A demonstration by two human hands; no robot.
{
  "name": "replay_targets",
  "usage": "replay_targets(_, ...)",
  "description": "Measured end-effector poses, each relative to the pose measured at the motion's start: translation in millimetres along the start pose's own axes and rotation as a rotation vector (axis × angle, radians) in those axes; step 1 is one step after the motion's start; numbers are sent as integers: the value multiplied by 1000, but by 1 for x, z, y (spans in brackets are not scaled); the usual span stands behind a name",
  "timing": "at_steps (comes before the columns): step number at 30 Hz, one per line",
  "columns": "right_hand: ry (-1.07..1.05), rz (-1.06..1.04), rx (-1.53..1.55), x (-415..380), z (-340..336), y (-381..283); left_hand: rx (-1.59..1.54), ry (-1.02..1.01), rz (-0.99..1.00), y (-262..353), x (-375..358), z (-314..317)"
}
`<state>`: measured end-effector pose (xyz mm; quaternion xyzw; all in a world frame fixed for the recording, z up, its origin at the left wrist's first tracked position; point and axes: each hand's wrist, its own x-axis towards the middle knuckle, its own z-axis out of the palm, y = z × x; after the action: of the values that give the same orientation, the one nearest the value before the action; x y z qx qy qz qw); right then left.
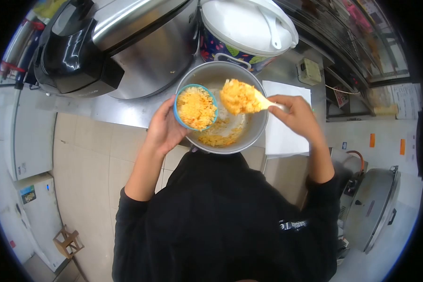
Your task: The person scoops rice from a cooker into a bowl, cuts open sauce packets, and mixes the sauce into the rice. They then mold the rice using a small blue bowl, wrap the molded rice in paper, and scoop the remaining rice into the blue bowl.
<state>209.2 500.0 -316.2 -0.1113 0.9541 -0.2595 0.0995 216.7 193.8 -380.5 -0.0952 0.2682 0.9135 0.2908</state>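
My left hand (167, 128) is wrapped round a small blue-rimmed bowl (176, 111), which is heaped with yellow-orange rice (197, 108). In my right hand (293, 115) is the handle of a rice paddle (270, 104), its blade covered by a big clump of the same rice. Below both hands sits a wide metal pot (258, 131), with some rice left along its bottom near my body. The bowl hangs over the pot's left side, and the paddle reaches over its right half, apart from the bowl.
Behind the pot stand a large steel rice cooker (148, 61) and a patterned container (221, 44) with a white lid (235, 23), a white paddle (272, 30) lying on top. White paper (286, 136) lies to the right, near a small box (309, 71).
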Motion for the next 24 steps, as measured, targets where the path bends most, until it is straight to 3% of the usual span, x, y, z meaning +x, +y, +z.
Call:
replay_targets(3,162,-66,-225,-1,-5,-24,80,110,47,-25,15,22)
replay_targets(4,222,-189,-360,-2,1,-27,74,121,35,-34,21,24)
replay_targets(7,164,-93,-634,-9,31,-49,41,189,52,-56,47,24)
replay_targets(13,324,-104,-782,-28,112,-67,-34,371,158,-78,67,22)
replay_targets(17,331,-110,-635,-32,120,-63,-62,327,173,-72,66,19)
replay_targets(22,353,-57,-388,-34,59,-59,17,163,81,-34,44,30)
replay_targets(24,390,-131,-368,-24,47,-60,78,148,41,-24,42,34)
